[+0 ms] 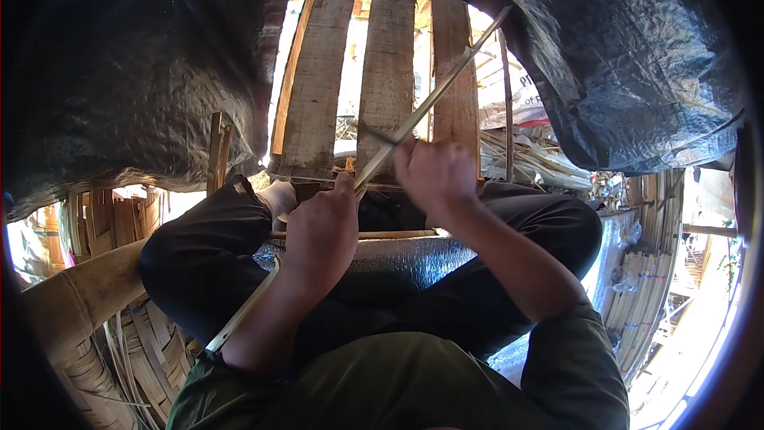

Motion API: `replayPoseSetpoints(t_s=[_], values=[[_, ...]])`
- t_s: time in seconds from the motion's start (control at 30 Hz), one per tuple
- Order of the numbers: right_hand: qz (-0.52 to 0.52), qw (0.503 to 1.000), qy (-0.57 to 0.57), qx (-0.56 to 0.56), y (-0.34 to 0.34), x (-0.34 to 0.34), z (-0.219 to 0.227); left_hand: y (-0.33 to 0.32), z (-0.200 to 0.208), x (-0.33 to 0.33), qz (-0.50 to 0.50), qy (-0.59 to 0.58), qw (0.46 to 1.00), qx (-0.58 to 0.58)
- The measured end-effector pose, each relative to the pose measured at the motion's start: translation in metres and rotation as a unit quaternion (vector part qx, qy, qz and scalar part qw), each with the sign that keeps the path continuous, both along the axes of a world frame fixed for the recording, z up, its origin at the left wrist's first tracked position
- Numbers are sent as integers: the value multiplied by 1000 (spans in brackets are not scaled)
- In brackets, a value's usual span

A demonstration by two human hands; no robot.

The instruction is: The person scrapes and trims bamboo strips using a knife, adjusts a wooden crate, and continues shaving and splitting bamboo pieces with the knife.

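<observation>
A long, pale bamboo strip runs slantwise from the upper right down past my lap to the lower left, its rear end along my left forearm. My left hand is closed around it at the middle. Just ahead, my right hand is closed on a knife; its handle is hidden in my fist. The short dark knife blade points left and lies across the strip, seemingly touching it. I sit with my legs bent outward, and both hands are above my lap.
Upright wooden planks with bright gaps stand ahead. Black plastic sheeting hangs at left and right. A thick bamboo pole and woven bamboo lie at left. Bundled strips stand at right. Silvery foil-like material lies between my legs.
</observation>
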State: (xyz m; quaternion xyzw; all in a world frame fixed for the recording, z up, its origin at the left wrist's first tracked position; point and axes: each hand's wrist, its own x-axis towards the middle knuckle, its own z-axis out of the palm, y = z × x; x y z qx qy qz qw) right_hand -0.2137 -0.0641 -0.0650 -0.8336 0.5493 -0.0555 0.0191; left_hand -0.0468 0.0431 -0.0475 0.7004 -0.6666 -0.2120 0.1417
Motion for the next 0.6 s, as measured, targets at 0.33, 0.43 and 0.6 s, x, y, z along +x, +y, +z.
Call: replayPoseSetpoints(t_s=[0.33,0.43,0.6], values=[[23,1000,4,-13,11,5,5,2,-3,1,-21,-86,996,-20],[44,998,-12,-30,19,8,4,1,-5,1,-12,-82,996,-14],[-9,998,44,-35,5,9,6,0,-5,-1,-17,-100,995,-18]])
